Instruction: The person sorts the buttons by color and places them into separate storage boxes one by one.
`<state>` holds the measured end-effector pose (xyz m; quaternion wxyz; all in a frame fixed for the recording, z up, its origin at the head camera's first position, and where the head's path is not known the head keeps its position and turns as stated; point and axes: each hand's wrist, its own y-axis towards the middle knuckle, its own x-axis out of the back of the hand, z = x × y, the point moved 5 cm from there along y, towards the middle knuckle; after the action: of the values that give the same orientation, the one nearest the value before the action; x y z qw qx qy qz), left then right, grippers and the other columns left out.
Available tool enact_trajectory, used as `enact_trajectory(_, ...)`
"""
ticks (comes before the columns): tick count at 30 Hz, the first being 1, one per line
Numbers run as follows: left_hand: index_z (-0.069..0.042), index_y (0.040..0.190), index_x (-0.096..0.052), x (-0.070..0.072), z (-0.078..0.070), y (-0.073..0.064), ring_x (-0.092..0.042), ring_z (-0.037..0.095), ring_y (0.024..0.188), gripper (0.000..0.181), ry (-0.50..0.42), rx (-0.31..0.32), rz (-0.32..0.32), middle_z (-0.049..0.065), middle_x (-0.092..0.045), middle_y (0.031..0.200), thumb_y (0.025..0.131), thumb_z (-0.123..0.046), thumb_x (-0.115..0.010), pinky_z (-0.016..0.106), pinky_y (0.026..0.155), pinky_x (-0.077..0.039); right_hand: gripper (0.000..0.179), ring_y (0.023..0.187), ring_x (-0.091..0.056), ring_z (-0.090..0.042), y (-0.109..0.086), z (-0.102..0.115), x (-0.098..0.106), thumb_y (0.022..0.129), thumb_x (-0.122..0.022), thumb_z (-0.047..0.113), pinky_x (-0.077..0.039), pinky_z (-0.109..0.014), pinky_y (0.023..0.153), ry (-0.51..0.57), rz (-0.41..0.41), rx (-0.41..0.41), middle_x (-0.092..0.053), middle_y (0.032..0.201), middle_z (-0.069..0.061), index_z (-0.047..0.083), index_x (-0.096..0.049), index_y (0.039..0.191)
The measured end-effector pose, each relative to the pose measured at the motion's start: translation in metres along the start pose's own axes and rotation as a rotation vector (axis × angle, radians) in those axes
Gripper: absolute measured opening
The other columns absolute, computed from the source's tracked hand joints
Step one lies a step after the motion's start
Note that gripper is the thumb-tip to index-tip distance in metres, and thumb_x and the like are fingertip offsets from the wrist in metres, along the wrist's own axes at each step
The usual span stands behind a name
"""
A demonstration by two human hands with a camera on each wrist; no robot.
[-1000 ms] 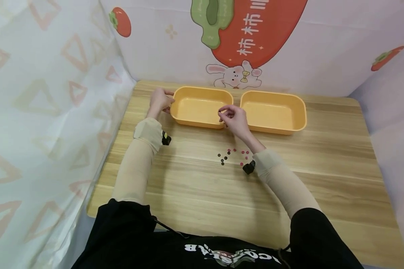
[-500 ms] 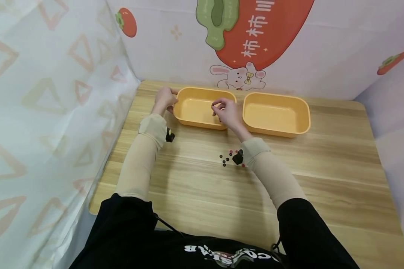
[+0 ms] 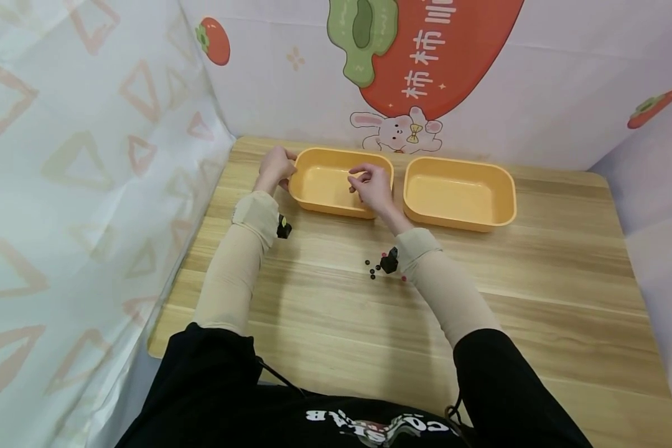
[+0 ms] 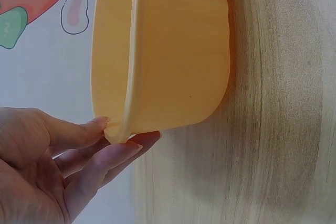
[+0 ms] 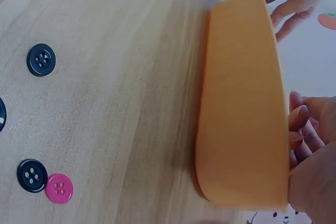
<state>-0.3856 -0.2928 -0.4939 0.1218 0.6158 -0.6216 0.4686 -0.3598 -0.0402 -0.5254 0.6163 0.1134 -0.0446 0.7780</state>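
Note:
Thumb and fingers of my left hand (image 3: 276,167) pinch the rim at the left end of a yellow plastic tray (image 3: 322,185); the left wrist view shows the thumb inside and fingers below the rim. My right hand (image 3: 373,190) hangs over the right part of the same tray, thumb and forefinger slightly apart, with no button visible between them. The tray wall partly hides its fingertips in the right wrist view. On the table below lie several black buttons (image 5: 41,60) and a pink button (image 5: 59,188); my right wrist covers part of the group.
A second yellow tray (image 3: 459,194) stands to the right, a narrow gap away from the first. Behind both rises a printed cloth (image 3: 291,93). The wooden table (image 3: 325,311) stretches toward my body and to the right.
My right hand has moved left over the tray. The black button it pinched a second ago no longer shows at its fingertips. The left hand keeps its hold on the rim.

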Motion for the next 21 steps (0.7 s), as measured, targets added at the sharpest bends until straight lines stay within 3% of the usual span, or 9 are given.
enact_trajectory(5,-0.009,0.159,-0.058,-0.001,0.000,0.000,-0.064,0.011,0.042,0.052,-0.001,-0.001,0.009,0.023,-0.057,0.163,0.108,0.000,-0.058,0.026,0.053,-0.065,0.024,0.043,-0.050,-0.004,-0.016,0.006,0.017,0.103,-0.071,0.000,-0.040,-0.014,0.043,0.110,0.004,0.056,-0.070,0.063,0.007,-0.015,-0.071,0.122)
enact_trajectory(10,-0.009,0.160,-0.056,0.003,0.000,0.003,-0.064,0.011,0.043,0.057,0.011,-0.010,0.010,0.021,-0.059,0.162,0.104,0.004,-0.055,0.025,0.054,-0.065,0.029,0.044,-0.052,-0.010,-0.046,0.009,0.031,0.103,-0.072,0.001,-0.041,-0.016,0.042,0.134,0.055,0.048,-0.070,0.064,0.013,-0.015,-0.069,0.127)
enact_trajectory(14,-0.008,0.161,-0.054,0.004,-0.001,0.006,-0.066,0.011,0.043,0.058,0.022,-0.019,0.015,0.021,-0.060,0.160,0.104,0.004,-0.054,0.025,0.053,-0.064,0.031,0.046,-0.056,-0.016,-0.071,0.002,0.034,0.103,-0.074,0.003,-0.041,-0.018,0.043,0.105,0.134,0.000,-0.075,0.070,0.003,-0.010,-0.069,0.132)
enact_trajectory(18,-0.007,0.162,-0.052,0.002,-0.002,0.009,-0.069,0.013,0.045,0.058,0.016,-0.021,0.029,0.020,-0.058,0.162,0.105,0.003,-0.054,0.026,0.054,-0.066,0.033,0.052,-0.060,-0.019,-0.094,-0.016,0.033,0.103,-0.075,0.004,-0.041,-0.018,0.046,-0.016,0.250,-0.024,-0.078,0.081,-0.020,-0.007,-0.071,0.133)
enact_trajectory(21,-0.009,0.164,-0.050,-0.002,0.000,0.011,-0.067,0.012,0.043,0.057,0.030,-0.009,0.038,0.019,-0.057,0.163,0.107,0.001,-0.054,0.026,0.055,-0.065,0.034,0.058,-0.065,-0.020,-0.110,-0.033,0.032,0.101,-0.077,0.004,-0.046,-0.019,0.050,-0.113,0.364,-0.038,-0.079,0.088,-0.028,-0.007,-0.072,0.133)
